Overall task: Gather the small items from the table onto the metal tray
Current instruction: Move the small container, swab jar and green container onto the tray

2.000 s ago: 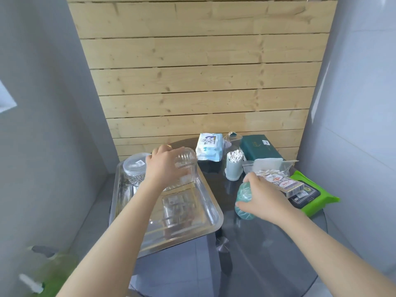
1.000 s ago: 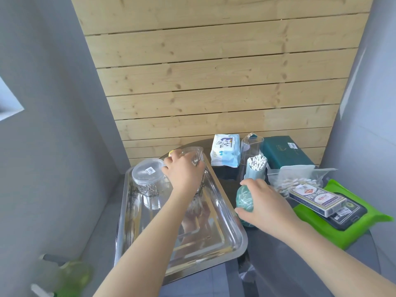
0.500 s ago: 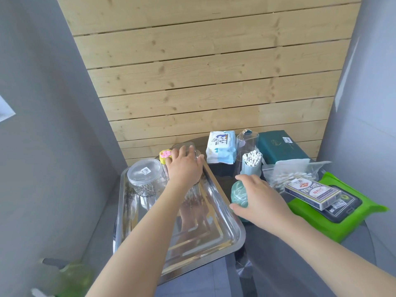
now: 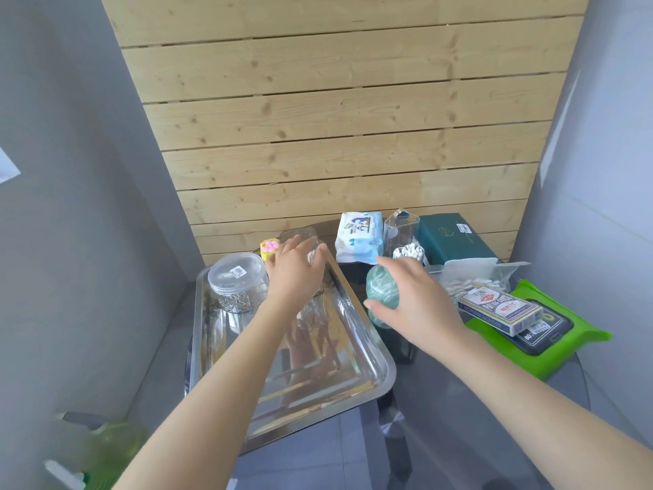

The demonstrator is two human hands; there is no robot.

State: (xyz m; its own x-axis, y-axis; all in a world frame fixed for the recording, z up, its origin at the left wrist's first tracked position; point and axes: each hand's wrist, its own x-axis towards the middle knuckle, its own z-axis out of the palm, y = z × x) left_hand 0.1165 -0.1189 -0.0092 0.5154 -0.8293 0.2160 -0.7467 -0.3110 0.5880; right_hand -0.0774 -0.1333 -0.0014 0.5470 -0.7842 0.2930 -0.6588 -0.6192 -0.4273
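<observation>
The metal tray [image 4: 371,348] lies on the left part of the round glass table [image 4: 459,426]. At its far end stand a lidded clear jar with paper clips [image 4: 236,281] and an open clear jar [image 4: 312,313]. My left hand [image 4: 295,274] lies over the open jar's top with its fingers spread and loose. My right hand [image 4: 413,302] grips a teal round container [image 4: 380,288], held just off the tray's right rim. A small yellow item with a pink flower [image 4: 269,248] sits behind the tray.
Right of the tray are a white-blue wipes pack [image 4: 358,238], a cotton-swab holder [image 4: 408,251], a dark green box [image 4: 456,238], a bag of swabs [image 4: 470,277], a card box [image 4: 501,307] on a green wipes pack [image 4: 572,344]. A wooden wall stands behind.
My left hand set the open clear jar down at the tray's far end and its fingers have loosened on top. My right hand lifted the teal container and brought it toward the tray's right rim.
</observation>
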